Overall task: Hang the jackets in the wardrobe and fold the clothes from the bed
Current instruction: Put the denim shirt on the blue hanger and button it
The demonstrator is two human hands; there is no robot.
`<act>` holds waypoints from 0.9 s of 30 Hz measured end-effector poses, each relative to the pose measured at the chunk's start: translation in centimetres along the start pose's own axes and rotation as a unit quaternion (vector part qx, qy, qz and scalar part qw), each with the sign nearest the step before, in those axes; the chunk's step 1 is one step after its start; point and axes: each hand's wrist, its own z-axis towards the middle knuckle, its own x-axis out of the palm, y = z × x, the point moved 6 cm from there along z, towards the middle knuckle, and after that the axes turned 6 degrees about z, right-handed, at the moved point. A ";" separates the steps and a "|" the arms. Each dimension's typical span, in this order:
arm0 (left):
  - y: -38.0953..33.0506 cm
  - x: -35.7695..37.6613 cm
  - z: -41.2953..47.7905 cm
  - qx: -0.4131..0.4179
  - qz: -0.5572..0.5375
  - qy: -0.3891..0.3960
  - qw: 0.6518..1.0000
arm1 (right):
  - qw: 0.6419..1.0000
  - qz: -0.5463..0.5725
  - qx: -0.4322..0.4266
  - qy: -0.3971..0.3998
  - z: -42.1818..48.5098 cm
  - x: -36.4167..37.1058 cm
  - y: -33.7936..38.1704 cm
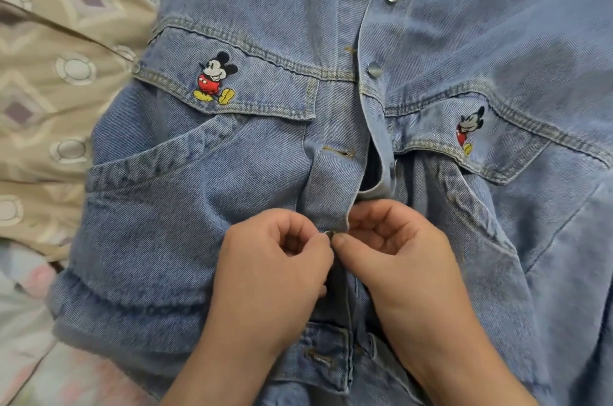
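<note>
1. While we lean over the bed, our left hand and right hand sit nearest us. They are side by side over the front opening of the light-blue denim jacket, which lies front-up and spread across the bed.
2. Both sets of fingers are curled in and pinching the jacket's two front edges. A small round silver metal button sits between the thumb tips, touching both.
3. We judge the step in hand to be fastening that button. Whether it has passed through its hole we cannot tell, because our thumbs cover the cloth there.
4. The button lies directly between our fingertips, with neither hand nearer. The buttonhole edge is on the left hand's side and the button edge on the right's. The opening's long axis runs straight away from us, toward the collar.
5. Farther along that line come a tan-stitched open buttonhole and then an upper silver button, with the edges apart there.
6. Each pocket flap bears an embroidered cartoon mouse in red shorts and yellow shoes, which looks like Mickey Mouse: the left mouse patch and the right mouse patch. We can read no lettering or label.
7. Farthest left, a beige bedspread with a diamond-and-ring pattern lies beside the jacket.
</note>
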 end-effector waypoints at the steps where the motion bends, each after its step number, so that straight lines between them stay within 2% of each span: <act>1: -0.1 0.0 0.0 0.008 0.002 -0.006 1.000 | 0.999 -0.042 0.005 0.000 -0.1 -0.2 0.1; 3: -0.2 0.0 -0.1 0.028 0.011 -0.016 0.999 | 0.991 -0.130 0.024 0.006 -0.2 -0.5 0.3; 5: -0.2 0.1 -0.3 0.040 0.015 -0.023 0.999 | 0.984 -0.166 0.058 0.025 -0.2 -0.6 0.0; 7: -0.2 0.2 -0.4 0.048 0.022 -0.024 0.998 | 0.983 -0.162 0.079 0.037 -0.4 -0.4 -0.2; 11: -0.2 0.2 -0.2 0.048 0.017 -0.010 0.999 | 0.988 -0.143 0.053 0.016 -0.3 0.0 -0.4; 17: 0.7 1.0 0.2 -0.067 -0.147 0.074 0.984 | 0.997 -0.051 0.039 0.032 -0.3 0.4 -0.6; 20: 1.0 1.1 0.5 -0.110 -0.197 0.109 0.968 | 0.996 -0.062 0.022 0.067 -0.2 0.5 -0.4; 23: 1.1 1.1 0.5 -0.117 -0.203 0.129 0.963 | 0.992 -0.089 0.002 0.089 -0.1 0.4 -0.2; 27: 1.2 1.0 0.5 -0.095 -0.167 0.122 0.974 | 0.990 -0.117 -0.016 0.077 -0.1 0.0 -0.2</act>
